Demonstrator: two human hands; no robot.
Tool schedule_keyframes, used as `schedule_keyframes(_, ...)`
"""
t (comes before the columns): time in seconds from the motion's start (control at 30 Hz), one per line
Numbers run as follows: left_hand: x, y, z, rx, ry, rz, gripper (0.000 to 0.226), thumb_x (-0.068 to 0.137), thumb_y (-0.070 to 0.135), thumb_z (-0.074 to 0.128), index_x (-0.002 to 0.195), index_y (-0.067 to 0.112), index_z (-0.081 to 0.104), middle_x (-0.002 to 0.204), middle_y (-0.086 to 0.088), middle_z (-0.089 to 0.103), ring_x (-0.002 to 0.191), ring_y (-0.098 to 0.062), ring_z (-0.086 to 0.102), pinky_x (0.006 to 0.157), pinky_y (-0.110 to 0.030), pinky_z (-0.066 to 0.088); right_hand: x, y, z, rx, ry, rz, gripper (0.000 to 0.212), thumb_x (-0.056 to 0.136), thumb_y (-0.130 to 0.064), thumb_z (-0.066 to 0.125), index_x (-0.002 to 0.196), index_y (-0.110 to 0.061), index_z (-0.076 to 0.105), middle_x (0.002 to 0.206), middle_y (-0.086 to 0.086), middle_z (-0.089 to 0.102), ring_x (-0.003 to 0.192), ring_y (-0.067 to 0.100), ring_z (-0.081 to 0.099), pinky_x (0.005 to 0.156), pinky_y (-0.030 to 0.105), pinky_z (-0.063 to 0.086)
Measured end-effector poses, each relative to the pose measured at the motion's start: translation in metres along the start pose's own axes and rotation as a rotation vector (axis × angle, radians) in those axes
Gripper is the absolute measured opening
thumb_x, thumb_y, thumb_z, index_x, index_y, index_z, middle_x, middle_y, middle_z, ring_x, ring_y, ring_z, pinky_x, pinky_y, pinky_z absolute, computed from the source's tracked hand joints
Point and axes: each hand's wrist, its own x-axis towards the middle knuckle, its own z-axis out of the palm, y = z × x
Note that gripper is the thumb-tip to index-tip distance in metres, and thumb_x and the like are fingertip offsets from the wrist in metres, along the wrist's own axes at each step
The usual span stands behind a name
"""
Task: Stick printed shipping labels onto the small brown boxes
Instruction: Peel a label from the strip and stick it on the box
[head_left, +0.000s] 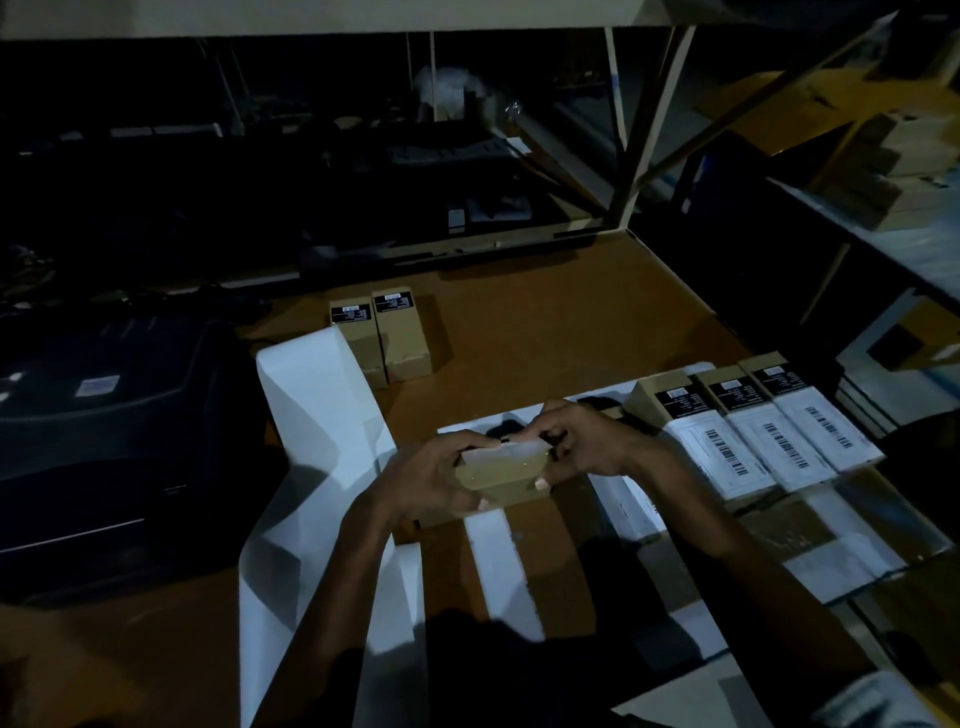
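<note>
Nearest to you, white backing strips (332, 519) are trailing across the brown desk (545, 332) and down toward your body, one running under your left forearm and another (498, 561) lying between your arms.

Above them, you are holding a small brown box (498, 486) in both hands, just over the desk. Your left hand (431, 478) is gripping its left end, fingers curled over the top edge and thumb along the near side. Your right hand (582, 447) is gripping the right end, thumb pressed on the near face and fingertips pinching at the far upper edge. A pale label (511, 451) seems to be lying on the box's top between your fingertips, though the dim light is making its edges hard to read.

Just right of your right wrist, three labelled boxes (753, 441) are lying side by side, touching, each showing a white barcode label and a black sticker at its far end. Beneath and in front of them more white sheets (841, 561) are lying.

To your left, a dark printer (104, 441) is sitting at the desk's edge, with the wide strip rising beside it.

Farther back, two unlabelled boxes (384, 338) are lying together, touching, each with a black sticker.

Beyond the desk, shelving (649, 130) is standing in darkness.
</note>
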Motion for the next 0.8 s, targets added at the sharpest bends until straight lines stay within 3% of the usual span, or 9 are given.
schedule_keyframes(0.1,0.0,0.0,0.002,0.009,0.013,0.003,0.072,0.068,0.039,0.087,0.134,0.033,0.059,0.131,0.015,0.061,0.121,-0.003,0.053,0.096,-0.031,0.053,0.001,0.004,0.002,-0.061,0.021,0.013,0.064,0.068,-0.004,0.09,0.126,-0.021,0.068,0.107,0.001,0.052,0.108,0.019,0.057,0.087,0.018,0.051)
schedule_keyframes(0.2,-0.002,0.001,0.003,0.014,0.021,0.01,0.069,0.072,0.034,0.088,0.135,0.03,0.059,0.131,0.017,0.06,0.121,-0.002,0.053,0.095,-0.023,0.052,0.002,0.005,0.005,-0.132,0.033,0.014,0.067,0.066,-0.007,0.092,0.127,-0.02,0.068,0.109,0.0,0.052,0.111,0.025,0.057,0.094,0.038,0.055)
schedule_keyframes(0.27,-0.003,0.002,0.004,0.03,0.03,0.01,0.069,0.072,0.034,0.088,0.134,0.03,0.06,0.13,0.018,0.06,0.121,-0.002,0.054,0.093,-0.021,0.053,0.001,0.005,0.005,-0.176,0.038,0.0,0.069,0.066,-0.008,0.092,0.129,-0.018,0.067,0.109,0.001,0.053,0.111,0.025,0.057,0.091,0.043,0.056)
schedule_keyframes(0.37,-0.005,0.002,0.007,0.068,0.058,-0.005,0.065,0.072,0.037,0.087,0.131,0.031,0.06,0.132,0.014,0.061,0.121,-0.007,0.056,0.091,-0.03,0.057,-0.001,0.007,0.007,-0.219,0.059,-0.041,0.065,0.068,-0.006,0.091,0.128,-0.013,0.067,0.107,-0.001,0.052,0.108,0.024,0.059,0.087,0.042,0.057)
schedule_keyframes(0.53,-0.009,0.004,0.009,0.116,0.09,0.016,0.063,0.074,0.04,0.085,0.131,0.035,0.059,0.134,0.011,0.06,0.12,-0.009,0.056,0.086,-0.027,0.057,-0.004,0.01,0.012,-0.263,0.095,-0.079,0.059,0.07,-0.006,0.09,0.125,-0.01,0.07,0.11,-0.002,0.055,0.11,0.022,0.058,0.086,0.04,0.058)
schedule_keyframes(0.67,-0.013,0.006,0.01,0.196,0.088,0.031,0.06,0.077,0.043,0.082,0.131,0.038,0.056,0.135,0.012,0.058,0.118,-0.007,0.053,0.081,-0.019,0.052,-0.011,0.015,0.017,-0.272,0.142,-0.129,0.053,0.075,-0.008,0.087,0.125,-0.008,0.07,0.117,-0.002,0.056,0.117,0.018,0.055,0.089,0.031,0.058)
schedule_keyframes(0.73,-0.013,0.006,0.011,0.252,0.077,0.042,0.06,0.078,0.044,0.08,0.133,0.039,0.055,0.138,0.014,0.056,0.117,-0.003,0.049,0.081,-0.014,0.045,-0.014,0.019,0.022,-0.328,0.173,-0.165,0.05,0.077,-0.01,0.086,0.124,-0.008,0.07,0.121,0.001,0.057,0.118,0.017,0.055,0.089,0.02,0.055)
schedule_keyframes(0.8,-0.013,0.005,0.012,0.293,0.055,0.057,0.059,0.08,0.046,0.077,0.134,0.041,0.053,0.141,0.015,0.052,0.121,-0.004,0.046,0.09,-0.023,0.043,-0.016,0.02,0.026,-0.424,0.215,-0.193,0.046,0.078,-0.012,0.085,0.122,-0.009,0.071,0.128,0.005,0.06,0.119,0.019,0.055,0.093,0.015,0.049)
